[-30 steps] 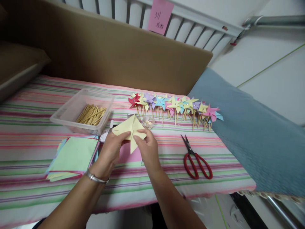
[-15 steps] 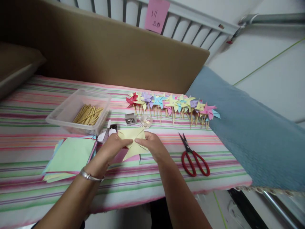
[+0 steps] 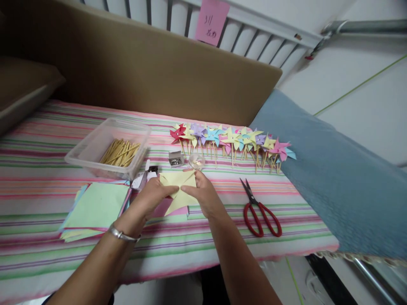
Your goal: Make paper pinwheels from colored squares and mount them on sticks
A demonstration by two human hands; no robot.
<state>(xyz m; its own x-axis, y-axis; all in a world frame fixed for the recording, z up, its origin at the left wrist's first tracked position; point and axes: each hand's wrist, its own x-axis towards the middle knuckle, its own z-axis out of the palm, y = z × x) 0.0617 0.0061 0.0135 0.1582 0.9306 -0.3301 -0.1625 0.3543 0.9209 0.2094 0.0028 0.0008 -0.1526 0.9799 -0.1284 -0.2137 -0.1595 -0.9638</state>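
Note:
Both of my hands hold a pale yellow paper square [image 3: 178, 186] with cut, folded corners, low over the striped cloth. My left hand [image 3: 151, 198], with a silver bracelet at the wrist, pinches the paper's left side near the centre. My right hand [image 3: 203, 195] pinches the right side, its fingers pressing a flap inward. A pink sheet [image 3: 165, 207] lies under the paper. A small tray of metal pins [image 3: 175, 158] and a clear little cup [image 3: 196, 161] sit just beyond my hands.
A clear plastic box of wooden sticks [image 3: 110, 148] stands at the left. A stack of coloured paper squares [image 3: 97, 207] lies beside my left arm. Red-handled scissors [image 3: 259, 209] lie at the right. A row of finished pinwheels [image 3: 232, 142] lines the back. Blue cloth [image 3: 333, 178] covers the right.
My hands have lowered the yellow paper toward the cloth and folded its raised points flatter toward the centre. The pin tray and cup, hidden before, are in view.

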